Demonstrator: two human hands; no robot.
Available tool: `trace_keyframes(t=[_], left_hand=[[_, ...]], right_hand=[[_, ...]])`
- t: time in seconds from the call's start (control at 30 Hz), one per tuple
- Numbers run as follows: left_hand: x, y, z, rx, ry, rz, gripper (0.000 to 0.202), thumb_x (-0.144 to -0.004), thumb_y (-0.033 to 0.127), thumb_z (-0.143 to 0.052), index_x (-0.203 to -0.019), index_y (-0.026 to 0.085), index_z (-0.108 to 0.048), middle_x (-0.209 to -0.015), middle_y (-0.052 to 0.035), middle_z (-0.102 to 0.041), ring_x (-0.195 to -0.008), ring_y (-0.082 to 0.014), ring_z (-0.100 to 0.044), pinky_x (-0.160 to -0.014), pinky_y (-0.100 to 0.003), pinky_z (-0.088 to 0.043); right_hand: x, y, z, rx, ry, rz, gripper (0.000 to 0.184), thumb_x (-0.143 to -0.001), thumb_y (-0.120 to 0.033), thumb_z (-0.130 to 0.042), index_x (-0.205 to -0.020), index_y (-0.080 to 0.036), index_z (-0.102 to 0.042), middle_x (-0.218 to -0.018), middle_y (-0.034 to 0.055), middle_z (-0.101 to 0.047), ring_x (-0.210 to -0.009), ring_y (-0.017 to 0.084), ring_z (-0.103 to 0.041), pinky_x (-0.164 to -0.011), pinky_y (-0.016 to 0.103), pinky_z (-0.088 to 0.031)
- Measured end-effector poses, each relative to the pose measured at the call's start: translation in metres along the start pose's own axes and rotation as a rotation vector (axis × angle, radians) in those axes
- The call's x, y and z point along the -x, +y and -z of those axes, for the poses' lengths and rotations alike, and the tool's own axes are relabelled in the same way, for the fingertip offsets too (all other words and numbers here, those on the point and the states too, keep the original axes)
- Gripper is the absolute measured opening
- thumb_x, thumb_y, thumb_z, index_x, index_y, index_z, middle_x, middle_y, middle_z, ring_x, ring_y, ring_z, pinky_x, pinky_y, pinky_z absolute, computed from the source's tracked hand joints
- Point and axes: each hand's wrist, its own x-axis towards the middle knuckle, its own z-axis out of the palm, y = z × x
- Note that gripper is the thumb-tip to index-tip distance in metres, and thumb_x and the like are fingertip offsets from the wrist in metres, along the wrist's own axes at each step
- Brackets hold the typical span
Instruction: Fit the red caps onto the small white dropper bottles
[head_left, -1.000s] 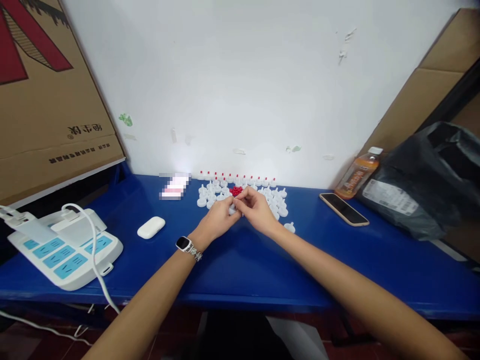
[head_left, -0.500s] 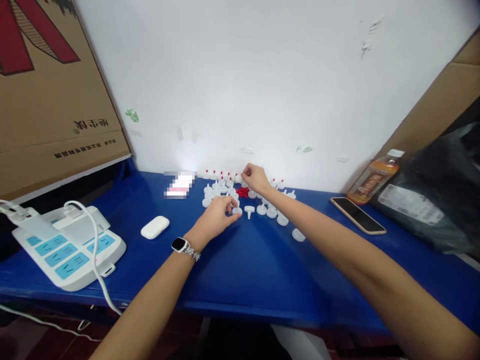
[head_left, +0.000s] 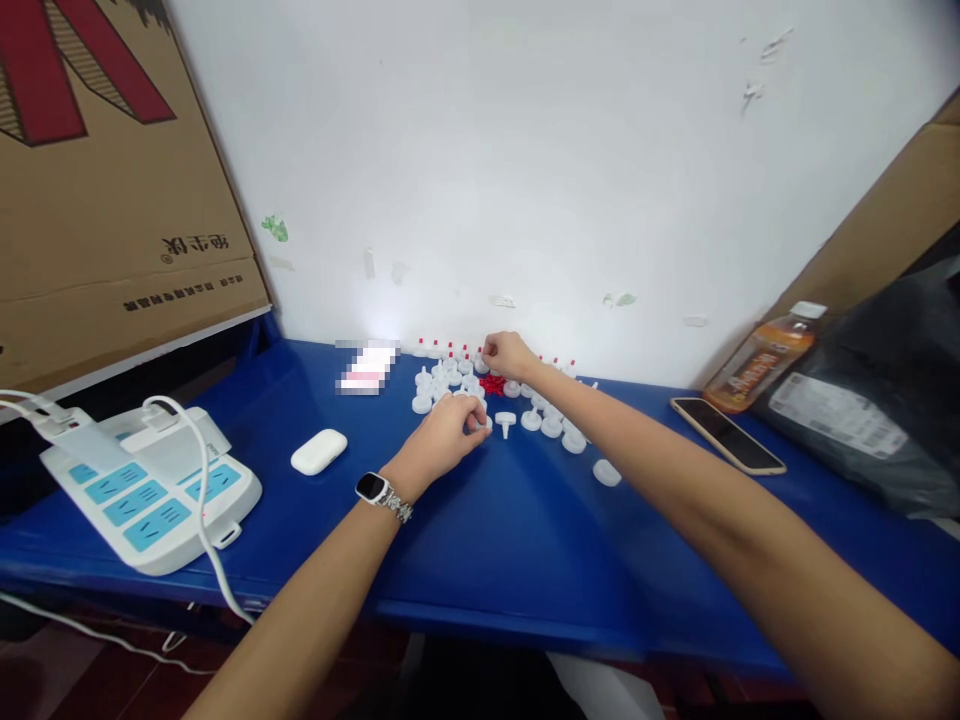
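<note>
Several white plastic nozzle caps [head_left: 531, 420] with thin spouts stand on the blue table, some with red tips. My left hand [head_left: 448, 432], a watch on its wrist, is low at the front of the group. Its thumb and fingers close on a white nozzle cap [head_left: 486, 424], partly hidden by the fingers. At the back row my right hand [head_left: 511, 356] pinches a red-tipped nozzle cap [head_left: 481, 366], mostly covered by the fingertips. Between the hands lies a pile of small red tips [head_left: 493, 385]. One cap [head_left: 505, 421] rests spout-down in front of the pile.
A white power strip [head_left: 161, 500] with cables and a white earbud case [head_left: 319, 452] lie left. On the right are a phone [head_left: 727, 436], an orange drink bottle [head_left: 761, 360] and a dark plastic bag [head_left: 870, 400]. The white wall [head_left: 525, 180] bounds the back.
My left thumb and fingers have drawn closer together around the cap at the front. My right hand stays at the back row. The whole view has shifted slightly.
</note>
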Motion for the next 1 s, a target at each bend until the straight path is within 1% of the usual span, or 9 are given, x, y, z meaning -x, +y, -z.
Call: trace_keyframes(t=[0.13,0.27,0.47,0.57,0.67,0.77,0.83,0.9,1.0], left_hand=[[0.001,-0.002,0.0,0.002,0.02,0.006,0.013,-0.086,0.031,-0.064,-0.094,0.022,-0.06,-0.081,-0.0016,-0.063,-0.085,-0.0209,-0.057,-0.069,-0.031,-0.041],[0.001,-0.005,-0.001,-0.014,0.013,-0.036,0.013,-0.088,0.031,-0.062,-0.098,0.022,-0.063,-0.083,-0.0025,-0.063,-0.086,-0.0216,-0.057,-0.073,-0.032,-0.042],[0.0,-0.005,0.0,-0.005,0.025,-0.013,0.017,-0.088,0.031,-0.062,-0.102,0.021,-0.061,-0.084,-0.0022,-0.063,-0.084,-0.0202,-0.057,-0.072,-0.031,-0.042],[0.0,-0.006,0.0,-0.005,0.041,0.003,0.025,-0.088,0.032,-0.061,-0.111,0.021,-0.06,-0.084,-0.0015,-0.062,-0.082,-0.0196,-0.056,-0.072,-0.031,-0.042],[-0.001,-0.01,-0.003,-0.055,0.032,-0.012,0.028,-0.09,0.033,-0.059,-0.115,0.022,-0.064,-0.081,-0.0019,-0.063,-0.083,-0.0209,-0.056,-0.074,-0.032,-0.041],[-0.005,-0.012,-0.007,-0.103,0.022,-0.057,0.02,-0.091,0.034,-0.058,-0.102,0.022,-0.07,-0.079,-0.003,-0.063,-0.083,-0.0214,-0.055,-0.075,-0.032,-0.041],[-0.006,-0.011,-0.01,-0.114,0.02,-0.082,0.018,-0.091,0.035,-0.058,-0.093,0.021,-0.07,-0.08,-0.0036,-0.062,-0.084,-0.0214,-0.055,-0.076,-0.033,-0.041],[-0.006,-0.009,-0.013,-0.113,0.023,-0.093,0.019,-0.091,0.036,-0.058,-0.089,0.021,-0.069,-0.081,-0.0039,-0.061,-0.085,-0.0214,-0.055,-0.077,-0.033,-0.042],[-0.005,-0.004,-0.013,-0.102,0.056,-0.103,0.018,-0.09,0.036,-0.057,-0.087,0.021,-0.067,-0.088,-0.0049,-0.06,-0.09,-0.0214,-0.055,-0.082,-0.035,-0.044]], right_hand=[[-0.006,-0.001,0.007,0.001,-0.053,0.009,0.014,-0.073,-0.008,-0.063,-0.079,-0.013,-0.075,-0.078,0.0059,-0.074,-0.071,0.016,-0.064,-0.067,0.023,-0.044],[-0.012,-0.002,0.006,0.004,-0.067,-0.009,0.014,-0.072,-0.007,-0.064,-0.078,-0.013,-0.076,-0.08,0.008,-0.075,-0.074,0.017,-0.065,-0.07,0.024,-0.046],[-0.005,-0.005,0.007,-0.032,-0.007,-0.036,0.018,-0.08,-0.019,-0.064,-0.093,-0.013,-0.076,-0.087,0.0095,-0.075,-0.077,0.018,-0.066,-0.072,0.025,-0.046],[0.017,-0.009,0.013,-0.09,0.085,-0.025,0.019,-0.083,-0.025,-0.062,-0.093,-0.014,-0.074,-0.085,0.0077,-0.074,-0.075,0.017,-0.065,-0.071,0.025,-0.045],[0.054,-0.018,0.021,-0.172,0.155,0.019,0.017,-0.085,-0.025,-0.058,-0.085,-0.016,-0.072,-0.078,0.0044,-0.072,-0.069,0.015,-0.061,-0.069,0.026,-0.043],[0.097,-0.029,0.028,-0.261,0.179,0.053,0.016,-0.086,-0.025,-0.057,-0.078,-0.018,-0.069,-0.075,0.0019,-0.071,-0.068,0.014,-0.059,-0.068,0.025,-0.042],[0.119,-0.033,0.031,-0.304,0.212,0.037,0.018,-0.087,-0.027,-0.056,-0.076,-0.018,-0.068,-0.074,0.0013,-0.07,-0.067,0.014,-0.058,-0.066,0.025,-0.041],[0.133,-0.034,0.032,-0.316,0.245,0.008,0.019,-0.087,-0.027,-0.056,-0.076,-0.018,-0.068,-0.074,0.0009,-0.07,-0.065,0.014,-0.057,-0.065,0.026,-0.04],[0.137,-0.028,0.034,-0.293,0.266,-0.022,0.019,-0.088,-0.027,-0.055,-0.077,-0.018,-0.069,-0.075,0.0014,-0.07,-0.066,0.015,-0.058,-0.066,0.027,-0.041]])
